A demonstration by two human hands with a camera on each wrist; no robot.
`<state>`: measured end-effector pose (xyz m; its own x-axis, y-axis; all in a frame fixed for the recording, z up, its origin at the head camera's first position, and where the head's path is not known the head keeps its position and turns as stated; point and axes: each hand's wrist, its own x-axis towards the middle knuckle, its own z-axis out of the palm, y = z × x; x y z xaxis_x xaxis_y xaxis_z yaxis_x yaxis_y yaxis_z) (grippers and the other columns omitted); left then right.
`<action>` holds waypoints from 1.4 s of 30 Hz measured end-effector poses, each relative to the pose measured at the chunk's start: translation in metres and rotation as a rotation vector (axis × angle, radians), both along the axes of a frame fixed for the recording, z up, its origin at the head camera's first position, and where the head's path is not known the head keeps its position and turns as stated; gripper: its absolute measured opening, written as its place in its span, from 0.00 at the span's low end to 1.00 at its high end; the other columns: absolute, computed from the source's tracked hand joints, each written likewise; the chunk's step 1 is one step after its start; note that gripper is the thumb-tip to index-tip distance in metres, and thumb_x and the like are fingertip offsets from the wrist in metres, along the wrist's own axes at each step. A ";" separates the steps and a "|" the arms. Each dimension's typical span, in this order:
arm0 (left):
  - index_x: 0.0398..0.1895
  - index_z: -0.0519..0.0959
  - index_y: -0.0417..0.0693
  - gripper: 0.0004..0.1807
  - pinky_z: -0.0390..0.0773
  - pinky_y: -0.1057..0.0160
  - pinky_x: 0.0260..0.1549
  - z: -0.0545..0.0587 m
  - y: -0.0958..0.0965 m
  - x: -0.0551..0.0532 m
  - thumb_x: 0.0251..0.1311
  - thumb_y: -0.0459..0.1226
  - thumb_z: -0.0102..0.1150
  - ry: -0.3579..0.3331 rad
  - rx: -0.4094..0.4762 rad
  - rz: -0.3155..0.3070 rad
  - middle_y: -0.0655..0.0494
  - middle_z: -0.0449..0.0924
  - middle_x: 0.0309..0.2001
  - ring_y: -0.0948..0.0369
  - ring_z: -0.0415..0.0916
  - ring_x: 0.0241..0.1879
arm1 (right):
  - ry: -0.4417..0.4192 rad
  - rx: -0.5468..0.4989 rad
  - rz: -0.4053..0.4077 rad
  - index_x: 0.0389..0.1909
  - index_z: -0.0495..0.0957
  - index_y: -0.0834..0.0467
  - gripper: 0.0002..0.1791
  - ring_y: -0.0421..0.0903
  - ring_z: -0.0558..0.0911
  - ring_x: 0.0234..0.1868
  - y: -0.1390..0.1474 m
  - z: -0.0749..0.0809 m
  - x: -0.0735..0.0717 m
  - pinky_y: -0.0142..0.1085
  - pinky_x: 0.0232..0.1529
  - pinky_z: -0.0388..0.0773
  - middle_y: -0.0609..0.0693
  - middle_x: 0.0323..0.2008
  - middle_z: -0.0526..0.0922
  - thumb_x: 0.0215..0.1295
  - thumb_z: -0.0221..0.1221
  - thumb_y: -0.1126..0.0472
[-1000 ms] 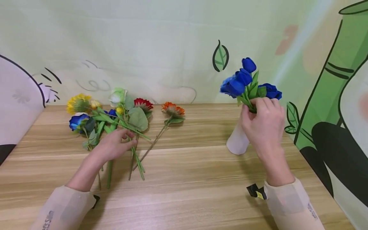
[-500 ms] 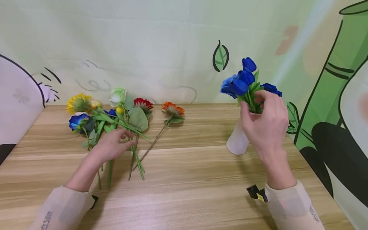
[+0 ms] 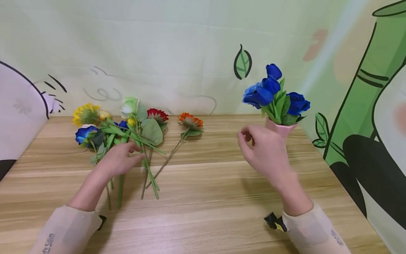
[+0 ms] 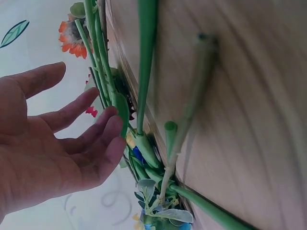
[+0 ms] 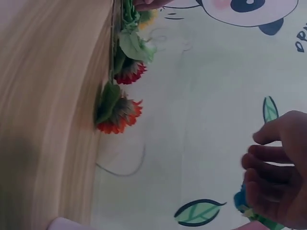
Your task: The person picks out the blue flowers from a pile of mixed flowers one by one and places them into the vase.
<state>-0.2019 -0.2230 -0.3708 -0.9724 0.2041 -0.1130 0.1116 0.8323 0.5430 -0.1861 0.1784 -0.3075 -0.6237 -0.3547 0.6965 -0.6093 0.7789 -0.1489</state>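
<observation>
A pink vase (image 3: 280, 129) stands at the right of the table, holding several blue flowers (image 3: 265, 92) with green leaves. In front and to the left of it, my right hand (image 3: 265, 152) hovers with loosely curled fingers and nothing in them. The right wrist view also shows that right hand (image 5: 280, 170) apart from the flowers. My left hand (image 3: 117, 159) is over a pile of loose artificial flowers at the left. Its relaxed fingers hold nothing in the left wrist view, beside green stems (image 4: 100, 52); whether they touch is unclear.
The pile has a yellow flower (image 3: 85, 115), a blue rose (image 3: 85, 134), a pale green-white rose (image 3: 130, 107) and a red flower (image 3: 158, 115). An orange flower (image 3: 190, 121) lies at its right side. A printed cloth (image 3: 177, 53) hangs behind the wooden table (image 3: 203, 208).
My right hand has let go of the blue flowers and moved left and down, away from the vase. The flowers stay in the vase. My left hand has barely moved.
</observation>
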 end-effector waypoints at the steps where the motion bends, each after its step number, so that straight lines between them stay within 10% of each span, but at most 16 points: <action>1: 0.62 0.76 0.31 0.30 0.74 0.34 0.52 -0.001 -0.001 0.000 0.75 0.50 0.55 0.001 -0.004 -0.001 0.27 0.74 0.61 0.31 0.71 0.59 | -0.066 0.027 -0.006 0.33 0.82 0.61 0.06 0.46 0.76 0.23 -0.001 -0.003 -0.001 0.37 0.24 0.74 0.52 0.26 0.82 0.69 0.63 0.63; 12: 0.64 0.71 0.22 0.30 0.72 0.34 0.53 -0.002 -0.007 0.000 0.77 0.44 0.51 0.009 -0.085 0.036 0.25 0.75 0.57 0.30 0.66 0.59 | -0.520 0.264 -0.027 0.39 0.82 0.62 0.09 0.48 0.82 0.32 -0.009 -0.041 -0.010 0.44 0.36 0.81 0.53 0.31 0.84 0.70 0.64 0.58; 42: 0.61 0.72 0.21 0.29 0.77 0.40 0.49 -0.003 -0.018 -0.011 0.68 0.38 0.64 -0.154 -0.157 0.080 0.22 0.71 0.60 0.31 0.72 0.57 | -0.636 0.295 -0.088 0.45 0.82 0.60 0.13 0.48 0.83 0.35 -0.002 -0.050 -0.015 0.44 0.35 0.82 0.52 0.34 0.85 0.71 0.64 0.54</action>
